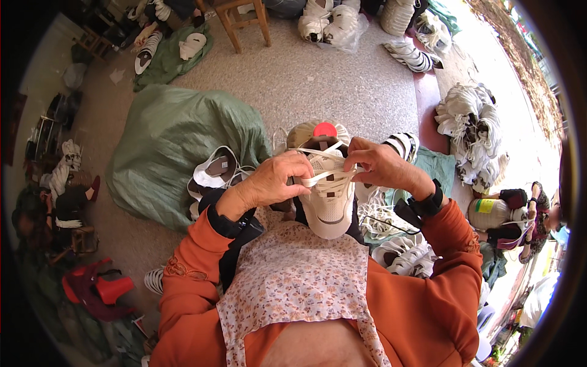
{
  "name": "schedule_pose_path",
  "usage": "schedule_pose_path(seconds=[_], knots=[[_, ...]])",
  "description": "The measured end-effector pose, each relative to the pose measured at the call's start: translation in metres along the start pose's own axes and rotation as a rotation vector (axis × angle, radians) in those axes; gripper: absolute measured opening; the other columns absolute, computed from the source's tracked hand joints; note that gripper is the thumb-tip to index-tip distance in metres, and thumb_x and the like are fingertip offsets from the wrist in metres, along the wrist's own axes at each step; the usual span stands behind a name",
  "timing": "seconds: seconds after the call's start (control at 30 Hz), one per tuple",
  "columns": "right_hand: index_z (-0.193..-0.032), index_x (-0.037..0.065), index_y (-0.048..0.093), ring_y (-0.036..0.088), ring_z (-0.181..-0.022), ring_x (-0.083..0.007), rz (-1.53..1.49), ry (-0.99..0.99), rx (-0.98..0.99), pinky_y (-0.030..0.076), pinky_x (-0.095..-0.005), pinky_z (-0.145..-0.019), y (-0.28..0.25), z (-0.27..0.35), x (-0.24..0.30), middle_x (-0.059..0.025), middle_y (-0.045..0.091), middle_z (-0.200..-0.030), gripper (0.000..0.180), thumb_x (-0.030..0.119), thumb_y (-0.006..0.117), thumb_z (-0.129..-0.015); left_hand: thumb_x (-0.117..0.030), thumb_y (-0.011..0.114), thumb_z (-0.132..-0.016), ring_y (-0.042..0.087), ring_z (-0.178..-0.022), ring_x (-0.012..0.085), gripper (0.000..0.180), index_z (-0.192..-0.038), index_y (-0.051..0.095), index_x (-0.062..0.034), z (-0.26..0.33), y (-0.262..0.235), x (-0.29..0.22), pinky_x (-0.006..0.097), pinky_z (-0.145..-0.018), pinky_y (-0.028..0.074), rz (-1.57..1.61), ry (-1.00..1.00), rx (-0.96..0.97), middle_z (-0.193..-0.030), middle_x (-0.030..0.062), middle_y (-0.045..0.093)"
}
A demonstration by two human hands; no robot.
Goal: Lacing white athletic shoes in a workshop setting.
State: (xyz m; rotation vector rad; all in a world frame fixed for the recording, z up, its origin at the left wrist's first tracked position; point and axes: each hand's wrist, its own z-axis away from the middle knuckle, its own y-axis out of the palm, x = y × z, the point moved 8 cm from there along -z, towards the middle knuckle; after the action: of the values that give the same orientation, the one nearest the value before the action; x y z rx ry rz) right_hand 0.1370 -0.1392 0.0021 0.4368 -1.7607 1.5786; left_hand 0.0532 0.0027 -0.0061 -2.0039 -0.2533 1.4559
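Observation:
A cream-coloured sneaker upper (330, 205) rests toe toward me above my lap, its white shoelace (330, 148) crossing loosely over the eyelets. My left hand (276, 177) is closed on the lace at the shoe's left side. On the opposite side, my right hand (382, 164) pinches the lace between thumb and fingers. A round red piece (325, 129) shows at the shoe's far end, against a pale rounded object whose kind I cannot make out. Bands with small dark devices circle both wrists.
A big green sack (183, 147) stands at left, with a white shoe upper (214, 168) against it. Loose white laces (388, 217) and striped uppers (406, 257) lie at right. Farther right is a pile of white uppers (471, 128); a wooden stool (238, 21) stands beyond. Other people sit at both sides.

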Motion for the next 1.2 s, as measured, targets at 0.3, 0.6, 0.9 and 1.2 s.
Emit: schedule_pose_path(seconds=[0.3, 0.6, 0.9, 1.2], knots=[[-0.093, 0.008, 0.066, 0.062, -0.076, -0.0255, -0.025, -0.013, 0.011, 0.049, -0.0367, -0.066, -0.008, 0.002, -0.002, -0.0082, 0.057, -0.091, 0.013, 0.012, 0.07, -0.081, -0.011, 0.076, -0.078, 0.048, -0.069, 0.0056, 0.017, -0.085, 0.064, -0.0016, -0.009, 0.005, 0.019, 0.024, -0.062, 0.042, 0.325, -0.316, 0.203, -0.073, -0.0035, 0.056], [-0.095, 0.007, 0.063, 0.061, -0.081, -0.026, -0.014, -0.07, 0.034, 0.049, -0.0357, -0.07, 0.001, 0.002, -0.008, -0.009, 0.057, -0.091, 0.01, 0.012, 0.064, -0.087, -0.017, 0.072, -0.083, 0.048, -0.07, 0.0052, 0.018, -0.088, 0.064, -0.0019, -0.027, 0.012, 0.025, 0.023, -0.063, 0.042, 0.334, -0.387, 0.21, -0.073, -0.0043, 0.057], [-0.099, 0.008, 0.064, 0.057, -0.076, -0.0188, -0.128, 0.103, 0.215, 0.048, -0.0333, -0.067, 0.005, 0.006, -0.022, -0.0054, 0.055, -0.089, 0.019, 0.014, 0.07, -0.082, -0.017, 0.071, -0.083, 0.054, -0.072, 0.0061, 0.019, -0.091, 0.065, -0.0014, -0.028, 0.014, 0.023, 0.025, -0.065, 0.044, 0.374, -0.404, 0.228, -0.075, -0.0018, 0.061], [-0.091, 0.007, 0.066, 0.066, -0.071, -0.0293, 0.245, 0.0, 0.106, 0.05, -0.0378, -0.064, -0.001, 0.008, -0.007, -0.0124, 0.067, -0.08, 0.02, 0.016, 0.07, -0.074, -0.016, 0.074, -0.08, 0.053, -0.066, 0.006, 0.025, -0.099, 0.063, -0.0041, -0.009, 0.012, 0.031, 0.023, -0.061, 0.043, 0.339, -0.473, 0.255, -0.079, 0.0006, 0.067]])
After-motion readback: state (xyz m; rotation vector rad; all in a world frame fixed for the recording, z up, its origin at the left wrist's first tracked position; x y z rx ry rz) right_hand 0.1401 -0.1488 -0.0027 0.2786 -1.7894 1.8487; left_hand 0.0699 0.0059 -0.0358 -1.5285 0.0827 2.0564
